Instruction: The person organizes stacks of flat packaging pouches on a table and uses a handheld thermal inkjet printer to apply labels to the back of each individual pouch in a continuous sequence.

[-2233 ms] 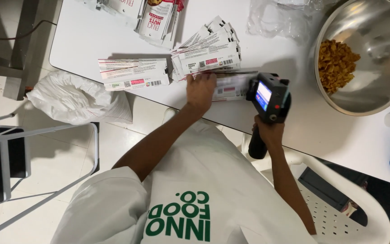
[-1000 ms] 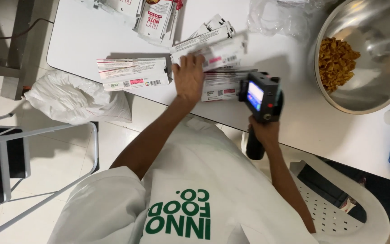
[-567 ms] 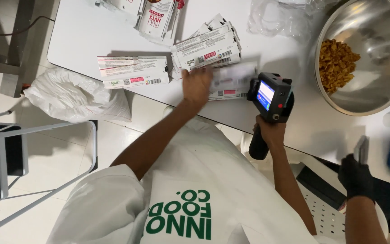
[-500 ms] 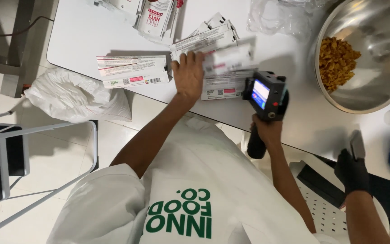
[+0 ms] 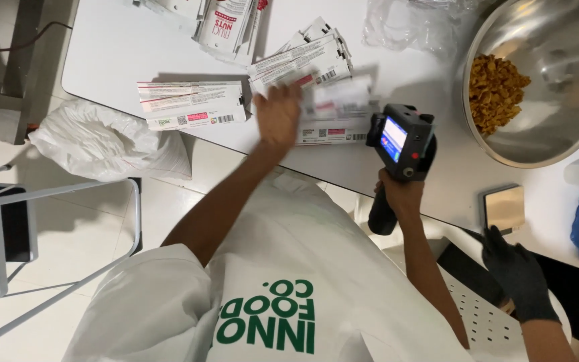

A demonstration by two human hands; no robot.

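My right hand (image 5: 402, 196) grips the handle of a black handheld printer (image 5: 402, 141), whose lit screen faces up over the table's near edge. My left hand (image 5: 277, 115) is blurred by motion, flat with fingers apart, on the white table (image 5: 115, 47). It is beside a blurred white pouch (image 5: 342, 94) that lies over another flat pouch (image 5: 333, 133) just left of the printer. I cannot see a grip on the blurred pouch. A fanned pile of pouches (image 5: 301, 62) lies just beyond my left hand, and a second stack (image 5: 192, 105) sits to its left.
A large steel bowl (image 5: 557, 134) with golden-brown snack pieces (image 5: 494, 90) stands at the right. Another person's black-gloved hand (image 5: 516, 276) is near a small square metal piece (image 5: 504, 208). More pouches (image 5: 226, 21), clear plastic (image 5: 410, 23), a white sack (image 5: 102, 142) and a metal frame (image 5: 8, 221) surround the table.
My left hand has kept sliding pouches back and forth by the printer and is now further left. The printer shifted slightly. A black-gloved hand came in at the lower right.
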